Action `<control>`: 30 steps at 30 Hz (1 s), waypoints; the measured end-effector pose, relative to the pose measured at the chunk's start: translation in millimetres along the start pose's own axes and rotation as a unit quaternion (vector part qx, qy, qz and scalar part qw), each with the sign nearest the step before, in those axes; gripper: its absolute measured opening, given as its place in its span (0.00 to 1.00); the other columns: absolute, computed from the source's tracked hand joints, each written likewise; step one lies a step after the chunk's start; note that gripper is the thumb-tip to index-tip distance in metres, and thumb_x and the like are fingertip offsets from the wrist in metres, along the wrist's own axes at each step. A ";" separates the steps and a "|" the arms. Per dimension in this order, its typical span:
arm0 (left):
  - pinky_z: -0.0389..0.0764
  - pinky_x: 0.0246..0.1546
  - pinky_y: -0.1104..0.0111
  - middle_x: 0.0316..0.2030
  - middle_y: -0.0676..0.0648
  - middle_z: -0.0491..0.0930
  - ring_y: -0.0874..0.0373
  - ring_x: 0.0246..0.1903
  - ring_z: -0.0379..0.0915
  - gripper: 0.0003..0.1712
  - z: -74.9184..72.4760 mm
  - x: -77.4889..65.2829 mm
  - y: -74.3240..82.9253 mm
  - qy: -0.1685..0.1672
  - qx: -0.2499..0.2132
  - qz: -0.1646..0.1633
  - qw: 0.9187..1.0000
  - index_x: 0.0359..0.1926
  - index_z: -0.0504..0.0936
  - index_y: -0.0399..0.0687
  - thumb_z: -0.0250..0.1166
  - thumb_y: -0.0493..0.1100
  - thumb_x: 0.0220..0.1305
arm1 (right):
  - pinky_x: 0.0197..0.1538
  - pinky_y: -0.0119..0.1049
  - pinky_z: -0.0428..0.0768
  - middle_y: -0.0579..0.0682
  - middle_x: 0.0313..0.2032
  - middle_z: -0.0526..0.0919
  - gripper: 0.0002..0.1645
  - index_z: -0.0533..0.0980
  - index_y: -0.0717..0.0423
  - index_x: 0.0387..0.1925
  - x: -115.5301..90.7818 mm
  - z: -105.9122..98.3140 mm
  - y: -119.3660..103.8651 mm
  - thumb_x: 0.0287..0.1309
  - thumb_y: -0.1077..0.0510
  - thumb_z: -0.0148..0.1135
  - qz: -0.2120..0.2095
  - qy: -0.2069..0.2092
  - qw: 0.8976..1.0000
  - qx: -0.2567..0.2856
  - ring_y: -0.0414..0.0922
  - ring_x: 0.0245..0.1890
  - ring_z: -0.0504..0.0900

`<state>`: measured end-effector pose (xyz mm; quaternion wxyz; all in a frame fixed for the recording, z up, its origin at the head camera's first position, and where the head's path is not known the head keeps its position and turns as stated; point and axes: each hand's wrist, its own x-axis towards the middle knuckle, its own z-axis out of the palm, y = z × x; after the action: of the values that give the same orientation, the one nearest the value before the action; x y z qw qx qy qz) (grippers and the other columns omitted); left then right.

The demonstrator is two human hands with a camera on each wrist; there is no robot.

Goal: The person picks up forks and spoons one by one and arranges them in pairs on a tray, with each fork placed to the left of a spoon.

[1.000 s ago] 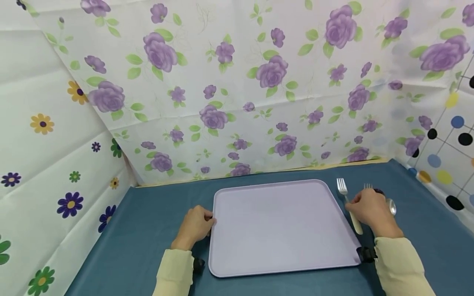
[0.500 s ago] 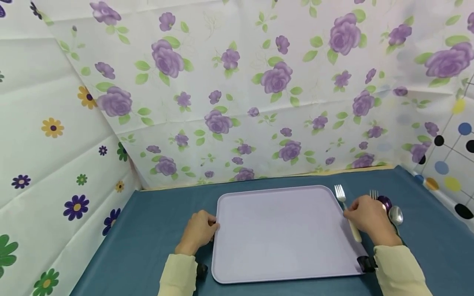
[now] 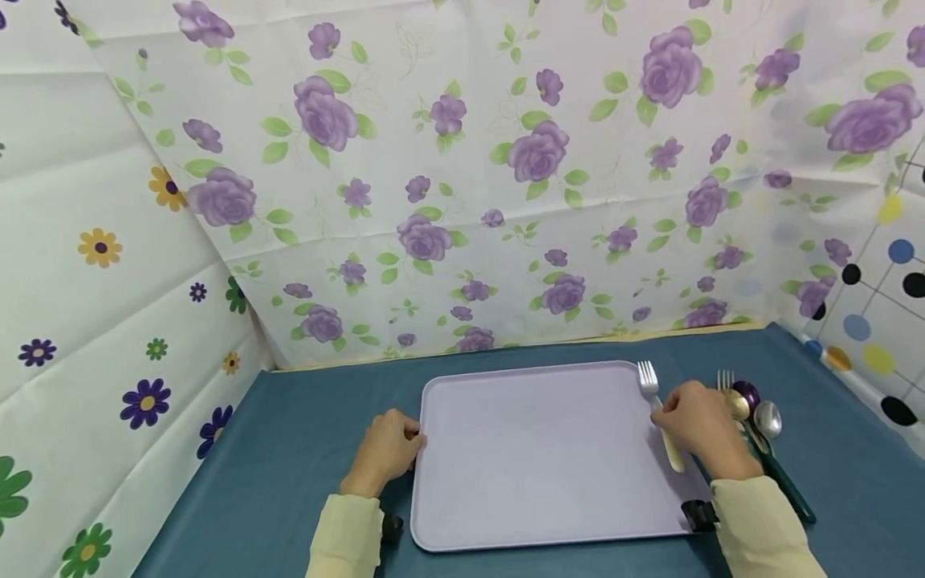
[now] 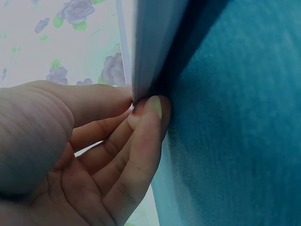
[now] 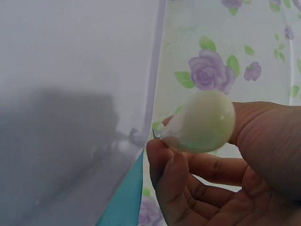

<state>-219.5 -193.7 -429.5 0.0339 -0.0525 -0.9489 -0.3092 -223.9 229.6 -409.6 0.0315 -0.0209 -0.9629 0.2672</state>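
Note:
In the head view, my left hand (image 3: 385, 451) holds the left rim of a flat lavender tray (image 3: 549, 457). Its thumb and fingers pinch the tray edge (image 4: 153, 47) in the left wrist view. My right hand (image 3: 697, 425) pinches a fork (image 3: 674, 453) with silver tines and a cream handle, held over the tray's right edge with the tines pointing away from me. Close up in the right wrist view, the rounded end of the cream handle (image 5: 207, 122) sticks out between thumb and fingers, with the tray alongside.
Right of my right hand lie a silver spoon (image 3: 768, 419), a gold-coloured spoon (image 3: 737, 404), a purple spoon (image 3: 748, 393) and another fork (image 3: 725, 379), close together on the blue tablecloth (image 3: 325, 401). Flower-patterned sheets (image 3: 462, 185) hang at the back and left.
My right hand has moved left with the fork, from beside the tray to over its right edge, uncovering more of the spoons. The left hand stays at the tray's left rim.

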 end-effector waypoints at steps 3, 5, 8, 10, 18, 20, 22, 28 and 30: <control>0.72 0.15 0.68 0.12 0.51 0.74 0.61 0.12 0.70 0.13 -0.1 0.4 -0.1 0.003 0.002 0.000 1.000 0.19 0.83 0.43 0.64 0.34 0.61 | 0.18 0.36 0.68 0.48 0.14 0.73 0.14 0.76 0.58 0.14 1.3 2.7 -2.8 0.51 0.59 0.62 -0.001 0.000 1.000 0.005 0.43 0.16 0.70; 0.72 0.15 0.68 0.13 0.51 0.74 0.62 0.13 0.70 0.12 0.0 0.7 -0.3 0.003 0.003 -0.001 1.000 0.20 0.84 0.43 0.64 0.34 0.61 | 0.18 0.35 0.69 0.49 0.15 0.74 0.12 0.77 0.58 0.15 1.6 4.4 -4.4 0.51 0.59 0.63 -0.001 -0.001 1.000 0.009 0.43 0.16 0.70; 0.72 0.15 0.68 0.12 0.51 0.74 0.61 0.12 0.69 0.13 0.5 1.1 -0.2 0.001 0.002 0.000 1.000 0.19 0.83 0.44 0.64 0.34 0.61 | 0.18 0.35 0.69 0.49 0.16 0.74 0.12 0.77 0.58 0.16 1.5 5.5 -6.5 0.51 0.59 0.63 0.000 -0.006 1.000 0.013 0.43 0.17 0.70; 0.72 0.15 0.68 0.12 0.51 0.73 0.61 0.12 0.69 0.14 0.7 1.2 0.0 0.000 0.000 0.003 1.000 0.18 0.82 0.44 0.64 0.34 0.61 | 0.18 0.35 0.70 0.50 0.17 0.75 0.11 0.78 0.59 0.17 1.5 6.0 -8.0 0.52 0.59 0.63 0.002 -0.009 1.000 0.015 0.44 0.18 0.71; 0.72 0.15 0.68 0.13 0.51 0.74 0.61 0.13 0.69 0.11 0.1 0.3 -0.3 -0.001 -0.004 -0.005 1.000 0.22 0.85 0.43 0.64 0.34 0.61 | 0.19 0.35 0.73 0.52 0.18 0.76 0.10 0.78 0.61 0.21 0.1 10.7 -14.6 0.52 0.60 0.63 0.008 -0.010 1.000 0.023 0.44 0.18 0.73; 0.73 0.16 0.68 0.14 0.51 0.75 0.61 0.13 0.70 0.09 0.1 -0.1 -0.4 -0.002 -0.005 -0.007 1.000 0.25 0.86 0.42 0.64 0.35 0.61 | 0.19 0.35 0.73 0.53 0.19 0.76 0.09 0.78 0.62 0.21 -0.3 12.3 -16.4 0.52 0.60 0.64 0.010 -0.011 1.000 0.028 0.45 0.18 0.73; 0.74 0.17 0.68 0.15 0.51 0.76 0.61 0.13 0.71 0.08 0.0 0.0 -0.1 -0.003 -0.010 -0.010 1.000 0.27 0.87 0.41 0.64 0.35 0.61 | 0.20 0.35 0.74 0.53 0.20 0.76 0.09 0.78 0.62 0.22 -0.2 13.4 -18.6 0.52 0.60 0.64 0.014 -0.012 0.999 0.029 0.45 0.19 0.73; 0.75 0.17 0.67 0.15 0.50 0.76 0.61 0.14 0.71 0.06 -0.2 0.0 0.2 -0.004 -0.014 -0.013 1.000 0.30 0.87 0.40 0.65 0.35 0.60 | 0.20 0.36 0.74 0.53 0.20 0.76 0.09 0.78 0.62 0.22 0.7 18.6 -24.1 0.52 0.60 0.65 0.003 -0.010 1.000 0.029 0.45 0.20 0.73; 0.74 0.17 0.67 0.15 0.50 0.76 0.60 0.14 0.70 0.06 -0.2 0.0 -0.2 -0.005 -0.012 -0.013 1.000 0.28 0.87 0.41 0.65 0.35 0.61 | 0.20 0.36 0.74 0.53 0.20 0.76 0.09 0.78 0.62 0.22 0.7 21.0 -25.8 0.52 0.60 0.65 0.000 -0.009 1.000 0.030 0.45 0.20 0.73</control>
<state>-219.5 -194.0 -429.4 0.0240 -0.0421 -0.9459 -0.3208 -226.7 196.7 -414.1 0.0239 -0.0174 -0.9547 0.2962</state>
